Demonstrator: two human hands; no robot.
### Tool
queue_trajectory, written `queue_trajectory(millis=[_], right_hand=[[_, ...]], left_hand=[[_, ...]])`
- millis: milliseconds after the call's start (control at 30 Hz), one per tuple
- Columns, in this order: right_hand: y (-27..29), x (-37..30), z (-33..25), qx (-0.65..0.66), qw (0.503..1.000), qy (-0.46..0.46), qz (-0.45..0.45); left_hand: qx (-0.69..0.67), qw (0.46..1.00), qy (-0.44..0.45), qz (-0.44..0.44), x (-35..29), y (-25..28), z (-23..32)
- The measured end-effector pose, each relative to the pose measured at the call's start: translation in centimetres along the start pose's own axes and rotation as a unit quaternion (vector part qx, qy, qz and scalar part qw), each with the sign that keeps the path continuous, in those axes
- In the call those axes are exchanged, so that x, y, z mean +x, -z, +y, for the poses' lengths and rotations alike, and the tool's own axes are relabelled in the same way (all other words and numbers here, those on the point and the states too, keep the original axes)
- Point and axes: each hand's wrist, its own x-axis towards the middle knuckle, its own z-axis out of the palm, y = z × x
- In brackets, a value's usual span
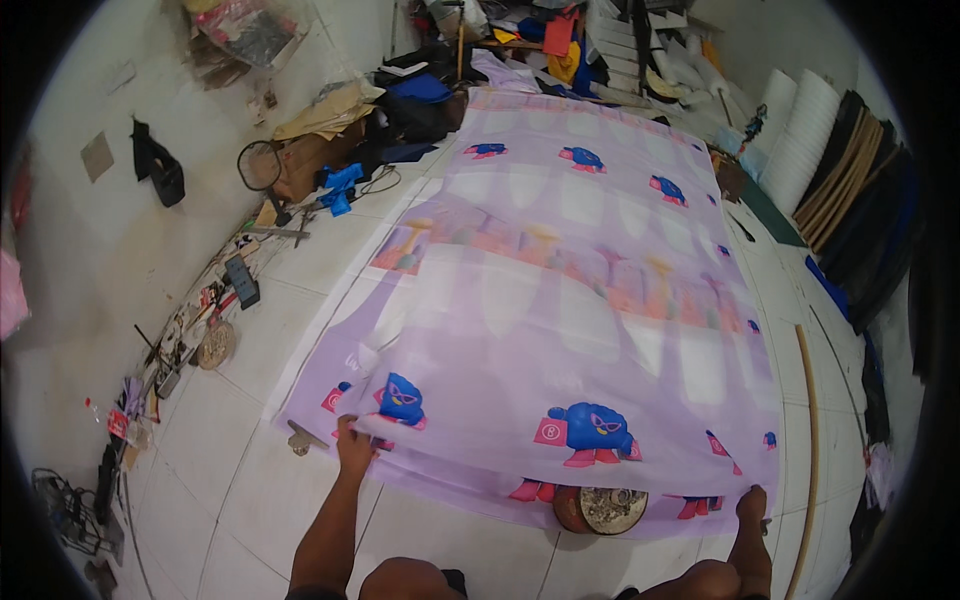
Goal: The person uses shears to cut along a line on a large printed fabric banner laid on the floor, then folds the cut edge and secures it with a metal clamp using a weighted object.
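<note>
A large lilac printed sheet (480,355) with blue cartoon figures is spread over the floor, its near edge toward me. Beneath it shows the near margin of a second lilac sheet (470,497) with similar figures. My left hand (354,447) pinches the upper sheet's near edge at the left. At the right, my right hand (752,506) is closed on the near right corner, its fingers partly hidden. Between the hands, a round drum-shaped object (612,510) with a mottled top rests at the edge. Just left of my left hand, a small metal piece (302,438) lies by the lower sheet's corner.
Tools and cables line the left wall, with a round disc (217,345) and a black box (241,281) among them. A long wooden stick (808,450) lies along the right side. White rolls (805,130) and dark rolls stand at the far right. Piled fabric (420,90) fills the back.
</note>
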Motion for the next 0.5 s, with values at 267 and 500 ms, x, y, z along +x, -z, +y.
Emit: queue_trajectory(millis=[267,500], right_hand=[[3.0,-0.1,2.8,-0.082,0.996,-0.010,-0.023],[-2.1,-2.1,-2.6,-0.012,0.994,0.043,-0.099]], left_hand=[[-0.003,0.979,0.205,-0.001,7.7,-4.4,1.1],[0.399,0.910,-0.050,0.098,16.9,6.5,3.0]])
